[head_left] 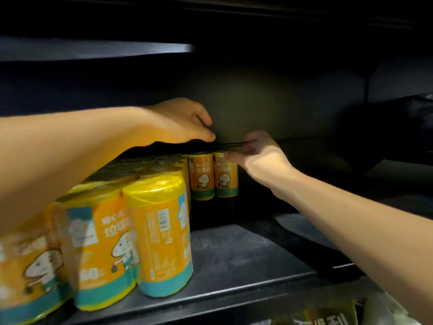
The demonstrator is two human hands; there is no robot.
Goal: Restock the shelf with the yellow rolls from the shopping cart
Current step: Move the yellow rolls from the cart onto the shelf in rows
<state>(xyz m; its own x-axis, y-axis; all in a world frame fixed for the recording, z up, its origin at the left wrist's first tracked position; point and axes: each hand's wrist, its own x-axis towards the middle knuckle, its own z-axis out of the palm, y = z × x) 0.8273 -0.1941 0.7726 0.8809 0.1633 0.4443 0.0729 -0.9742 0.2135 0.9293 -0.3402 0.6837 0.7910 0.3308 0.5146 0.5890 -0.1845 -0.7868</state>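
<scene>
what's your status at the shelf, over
Left hand open above the yellow rolls, holding nothing. Right hand at top of rear right roll, blurred, grip unclear. Rolls upright on shelf. Nothing in the way.

Two bare arms reach into a dark shelf (pixel 234 266) stocked with yellow rolls (pixel 159 235)
The rolls stand upright in rows on the left side. The left grip (pixel 185 120) hovers above them, fingers loosely curled, empty. The right grip (pixel 260 156), blurred, is at the top of the rear right roll (pixel 226 175), its thumb perhaps touching it
</scene>
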